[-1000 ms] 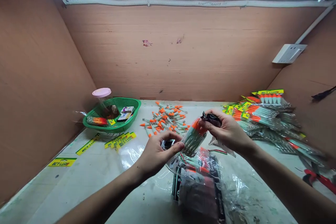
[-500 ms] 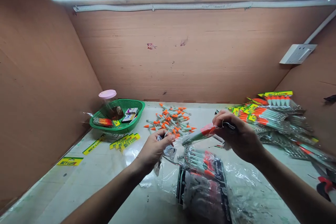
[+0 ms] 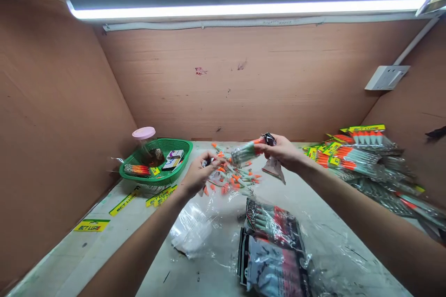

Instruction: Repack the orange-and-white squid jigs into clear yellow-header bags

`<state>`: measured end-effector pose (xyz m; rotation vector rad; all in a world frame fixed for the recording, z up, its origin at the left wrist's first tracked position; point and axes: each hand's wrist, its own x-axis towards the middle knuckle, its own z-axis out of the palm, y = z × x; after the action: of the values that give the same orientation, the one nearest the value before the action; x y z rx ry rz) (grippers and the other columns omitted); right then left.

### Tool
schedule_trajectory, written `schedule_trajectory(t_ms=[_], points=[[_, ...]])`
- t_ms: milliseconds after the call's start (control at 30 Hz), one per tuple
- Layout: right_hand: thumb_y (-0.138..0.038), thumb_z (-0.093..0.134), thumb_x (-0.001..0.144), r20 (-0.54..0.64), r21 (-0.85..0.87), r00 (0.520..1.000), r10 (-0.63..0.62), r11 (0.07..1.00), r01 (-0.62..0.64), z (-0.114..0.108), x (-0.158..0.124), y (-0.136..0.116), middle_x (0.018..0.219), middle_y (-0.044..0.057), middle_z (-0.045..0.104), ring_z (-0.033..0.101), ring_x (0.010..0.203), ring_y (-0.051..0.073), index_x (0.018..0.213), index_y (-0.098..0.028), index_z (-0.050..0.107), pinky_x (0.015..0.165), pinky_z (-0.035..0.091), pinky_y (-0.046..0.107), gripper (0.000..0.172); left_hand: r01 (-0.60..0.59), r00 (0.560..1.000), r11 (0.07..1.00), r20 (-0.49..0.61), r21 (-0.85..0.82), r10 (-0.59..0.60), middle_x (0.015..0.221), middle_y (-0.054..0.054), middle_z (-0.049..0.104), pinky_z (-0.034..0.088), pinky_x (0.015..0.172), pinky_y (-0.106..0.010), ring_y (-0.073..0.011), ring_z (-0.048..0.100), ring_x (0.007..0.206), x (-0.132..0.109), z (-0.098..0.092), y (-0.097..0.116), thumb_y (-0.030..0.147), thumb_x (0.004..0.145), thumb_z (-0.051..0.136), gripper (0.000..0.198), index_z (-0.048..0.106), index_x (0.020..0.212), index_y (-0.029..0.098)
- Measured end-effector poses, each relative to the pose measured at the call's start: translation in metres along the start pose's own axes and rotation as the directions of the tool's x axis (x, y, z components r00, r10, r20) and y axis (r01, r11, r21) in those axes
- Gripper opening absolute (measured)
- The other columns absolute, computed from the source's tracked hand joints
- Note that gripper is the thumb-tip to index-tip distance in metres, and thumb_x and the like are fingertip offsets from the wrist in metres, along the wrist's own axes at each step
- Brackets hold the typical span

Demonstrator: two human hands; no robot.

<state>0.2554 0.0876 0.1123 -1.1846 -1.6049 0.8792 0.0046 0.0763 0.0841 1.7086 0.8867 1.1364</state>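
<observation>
My left hand (image 3: 204, 171) is closed on the crumpled end of a clear plastic bag at the left edge of the lure pile. My right hand (image 3: 278, 151) grips a clear bag of green-and-orange lures (image 3: 245, 153) by its dark end, holding it tilted above the pile. A flap of wrapping hangs below my right fingers. Under both hands lie loose orange-tipped lures (image 3: 240, 178), some of them blurred. Nearer to me, a packet of lures (image 3: 270, 222) rests against a dark-edged printed packet (image 3: 275, 267).
A green basket (image 3: 170, 176) with a pink-lidded jar (image 3: 144, 137) stands at the back left. Yellow label cards (image 3: 92, 226) lie before it. Packed lures (image 3: 358, 158) are heaped at the right. Clear plastic (image 3: 191, 229) lies at centre left.
Both hands have moved up and over the loose lures, the right one also leftward with the bag. More lures lie lower in the pile. The view has tilted slightly.
</observation>
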Motion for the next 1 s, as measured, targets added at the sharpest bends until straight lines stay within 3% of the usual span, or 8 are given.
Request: schedule_trajectory(t_ms=[167, 333, 467, 533, 600, 733, 867, 1000], points=[[-0.037, 0.061, 0.088, -0.098, -0.293, 0.992, -0.086, 0.955, 0.054, 0.032, 0.069, 0.024, 0.086, 0.002, 0.061, 0.06, 0.074, 0.014, 0.092, -0.013, 0.059, 0.068, 0.051, 0.031, 0.025, 0.126, 0.988, 0.989, -0.098, 0.072, -0.119, 0.071, -0.001, 0.064, 0.044, 0.064, -0.028, -0.0159, 0.056, 0.065, 0.019, -0.004, -0.017, 0.045, 0.068, 0.061, 0.03, 0.046, 0.068, 0.02], [-0.033, 0.057, 0.091, -0.081, -0.525, 0.987, -0.137, 0.848, 0.074, 0.079, 0.098, 0.046, 0.109, 0.006, 0.06, 0.061, 0.093, 0.018, 0.109, -0.016, 0.059, 0.081, 0.052, 0.038, 0.024, 0.221, 0.967, 0.956, -0.17, 0.194, -0.189, 0.07, -0.002, 0.063, 0.042, 0.062, -0.027, -0.0175, 0.057, 0.065, 0.034, 0.004, -0.021, 0.039, 0.072, 0.054, 0.02, 0.051, 0.075, 0.02], [-0.033, 0.057, 0.092, -0.136, -0.616, 0.975, -0.173, 0.786, 0.054, 0.074, 0.107, 0.052, 0.114, 0.007, 0.059, 0.06, 0.098, 0.02, 0.113, -0.016, 0.057, 0.083, 0.051, 0.04, 0.027, 0.315, 0.94, 0.883, -0.242, 0.348, -0.24, 0.08, -0.006, 0.064, 0.039, 0.065, -0.029, -0.0221, 0.057, 0.075, 0.022, -0.008, -0.023, 0.033, 0.066, 0.064, 0.025, 0.054, 0.084, 0.02], [-0.033, 0.056, 0.092, -0.151, -0.638, 0.968, -0.2, 0.767, 0.059, 0.065, 0.109, 0.053, 0.112, 0.007, 0.059, 0.06, 0.095, 0.019, 0.112, -0.015, 0.057, 0.082, 0.052, 0.04, 0.027, 0.334, 0.942, 0.85, -0.18, 0.408, -0.283, 0.079, -0.005, 0.063, 0.038, 0.066, -0.029, -0.0225, 0.057, 0.075, 0.01, -0.008, -0.024, 0.032, 0.063, 0.067, 0.026, 0.056, 0.083, 0.019], [-0.034, 0.056, 0.091, -0.171, -0.652, 0.955, -0.241, 0.754, 0.074, 0.056, 0.11, 0.051, 0.109, 0.006, 0.06, 0.06, 0.093, 0.018, 0.11, -0.015, 0.058, 0.081, 0.051, 0.039, 0.026, 0.342, 0.931, 0.832, -0.036, 0.437, -0.364, 0.068, -0.003, 0.061, 0.037, 0.062, -0.029, -0.0214, 0.057, 0.068, -0.004, 0.003, -0.026, 0.035, 0.063, 0.068, 0.02, 0.059, 0.072, 0.019], [-0.03, 0.057, 0.089, -0.242, -0.663, 0.9, -0.362, 0.739, 0.119, 0.042, 0.101, 0.035, 0.097, 0.005, 0.059, 0.057, 0.087, 0.017, 0.096, -0.014, 0.058, 0.078, 0.048, 0.036, 0.017, 0.363, 0.844, 0.815, 0.212, 0.452, -0.493, 0.05, 0.001, 0.054, 0.034, 0.052, -0.027, -0.0186, 0.053, 0.055, -0.024, 0.044, -0.039, 0.043, 0.057, 0.073, 0.028, 0.059, 0.055, 0.018], [-0.023, 0.056, 0.081, -0.283, -0.663, 0.815, -0.505, 0.718, 0.214, 0.022, 0.077, 0.009, 0.088, 0.007, 0.053, 0.051, 0.081, 0.02, 0.077, -0.019, 0.049, 0.075, 0.042, 0.034, 0.008, 0.396, 0.787, 0.809, 0.293, 0.435, -0.543, 0.044, 0.005, 0.044, 0.027, 0.048, -0.026, -0.0142, 0.043, 0.049, -0.031, 0.069, -0.054, 0.043, 0.048, 0.078, 0.035, 0.054, 0.047, 0.018], [-0.016, 0.053, 0.072, -0.274, -0.67, 0.739, -0.616, 0.673, 0.313, 0.001, 0.039, -0.012, 0.09, 0.008, 0.053, 0.049, 0.087, 0.024, 0.069, -0.023, 0.042, 0.08, 0.04, 0.036, 0.013, 0.461, 0.731, 0.81, 0.362, 0.363, -0.579, 0.048, 0.006, 0.049, 0.029, 0.049, -0.025, -0.0129, 0.044, 0.051, -0.034, 0.07, -0.061, 0.036, 0.049, 0.077, 0.027, 0.06, 0.053, 0.016]])
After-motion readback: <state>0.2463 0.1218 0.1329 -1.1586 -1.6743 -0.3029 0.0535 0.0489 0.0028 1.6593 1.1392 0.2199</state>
